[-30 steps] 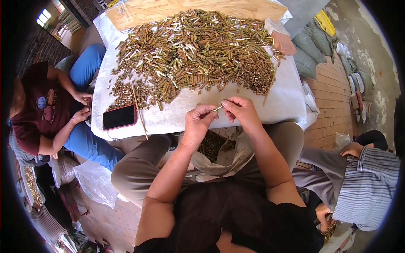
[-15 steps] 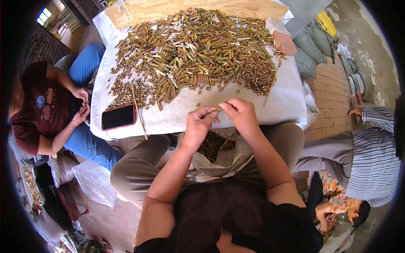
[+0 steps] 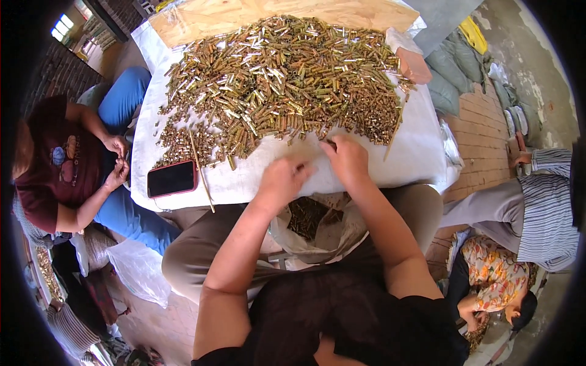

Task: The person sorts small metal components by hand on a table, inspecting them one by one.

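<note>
An open pale bag (image 3: 353,230) holds brass-coloured pieces (image 3: 310,219)

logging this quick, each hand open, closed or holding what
Left hand: blurred, can't tell if open or holding anything.
Right hand: curled near the pile, can't tell if holding anything.

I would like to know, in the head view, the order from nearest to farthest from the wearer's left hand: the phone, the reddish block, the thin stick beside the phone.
From the left hand:
1. Thin stick: on the hand's left, just right of the phone.
2. Phone: farther left, near the table's left edge.
3. Reddish block: on the table's far right.
</note>
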The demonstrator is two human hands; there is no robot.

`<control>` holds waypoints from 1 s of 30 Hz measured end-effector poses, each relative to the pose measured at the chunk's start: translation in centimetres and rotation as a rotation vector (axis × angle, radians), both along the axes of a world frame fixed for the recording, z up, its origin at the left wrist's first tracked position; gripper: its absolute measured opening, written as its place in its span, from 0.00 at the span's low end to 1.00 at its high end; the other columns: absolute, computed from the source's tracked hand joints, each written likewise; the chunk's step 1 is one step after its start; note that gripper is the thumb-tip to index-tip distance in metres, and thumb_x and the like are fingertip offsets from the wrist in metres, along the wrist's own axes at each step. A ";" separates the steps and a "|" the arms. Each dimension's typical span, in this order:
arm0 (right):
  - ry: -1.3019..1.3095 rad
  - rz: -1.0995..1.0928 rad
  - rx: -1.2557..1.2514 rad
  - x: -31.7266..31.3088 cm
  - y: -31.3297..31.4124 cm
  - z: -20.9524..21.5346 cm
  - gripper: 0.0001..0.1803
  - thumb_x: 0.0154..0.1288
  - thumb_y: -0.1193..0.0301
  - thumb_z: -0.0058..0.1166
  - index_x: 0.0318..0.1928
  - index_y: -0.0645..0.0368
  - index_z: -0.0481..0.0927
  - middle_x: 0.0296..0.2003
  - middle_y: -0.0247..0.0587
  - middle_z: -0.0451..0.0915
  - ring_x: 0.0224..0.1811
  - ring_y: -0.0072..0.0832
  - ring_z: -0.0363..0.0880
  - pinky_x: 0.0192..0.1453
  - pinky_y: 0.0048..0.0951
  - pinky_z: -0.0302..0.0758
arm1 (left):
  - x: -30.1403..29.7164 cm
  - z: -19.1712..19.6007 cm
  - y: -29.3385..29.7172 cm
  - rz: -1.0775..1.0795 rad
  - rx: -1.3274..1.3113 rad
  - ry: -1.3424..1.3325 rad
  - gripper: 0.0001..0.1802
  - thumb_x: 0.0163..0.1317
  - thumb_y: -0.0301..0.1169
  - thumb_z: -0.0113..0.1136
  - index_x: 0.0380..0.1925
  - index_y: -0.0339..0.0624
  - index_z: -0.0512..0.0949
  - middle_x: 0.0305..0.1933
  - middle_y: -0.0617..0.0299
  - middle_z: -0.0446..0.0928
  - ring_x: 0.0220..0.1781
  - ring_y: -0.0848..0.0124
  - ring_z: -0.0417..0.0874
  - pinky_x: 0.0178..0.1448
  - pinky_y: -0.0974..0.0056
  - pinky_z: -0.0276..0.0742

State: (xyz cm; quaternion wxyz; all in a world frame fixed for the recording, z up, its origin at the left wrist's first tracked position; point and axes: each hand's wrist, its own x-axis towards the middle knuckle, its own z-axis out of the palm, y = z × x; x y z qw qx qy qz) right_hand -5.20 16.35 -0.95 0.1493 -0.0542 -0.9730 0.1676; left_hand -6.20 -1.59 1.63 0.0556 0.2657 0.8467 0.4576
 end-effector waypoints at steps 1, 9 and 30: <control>0.003 -0.001 -0.001 -0.7 -0.2 0.1 0.16 0.56 0.58 0.56 0.28 0.60 0.77 0.27 0.46 0.78 0.29 0.43 0.78 0.30 0.38 0.73 | -1.3 -0.2 0.5 -0.001 -0.001 0.003 0.14 0.54 0.31 0.61 0.38 0.35 0.79 0.32 0.46 0.79 0.32 0.53 0.81 0.38 0.57 0.75; -0.047 -0.045 0.018 -2.1 -1.4 -1.2 0.16 0.52 0.60 0.59 0.27 0.62 0.76 0.25 0.48 0.77 0.27 0.42 0.78 0.32 0.42 0.75 | -6.7 -3.4 3.3 0.328 -0.315 0.270 0.02 0.50 0.25 0.56 0.25 0.41 0.74 0.33 0.49 0.75 0.30 0.53 0.81 0.35 0.54 0.77; -0.175 0.101 -1.369 3.3 0.3 4.8 0.09 0.65 0.70 0.50 0.35 0.64 0.78 0.25 0.33 0.77 0.22 0.17 0.74 0.21 0.19 0.71 | 1.6 0.5 2.5 0.041 0.598 -0.527 0.06 0.56 0.17 0.56 0.33 0.37 0.73 0.28 0.67 0.75 0.27 0.84 0.70 0.31 0.77 0.66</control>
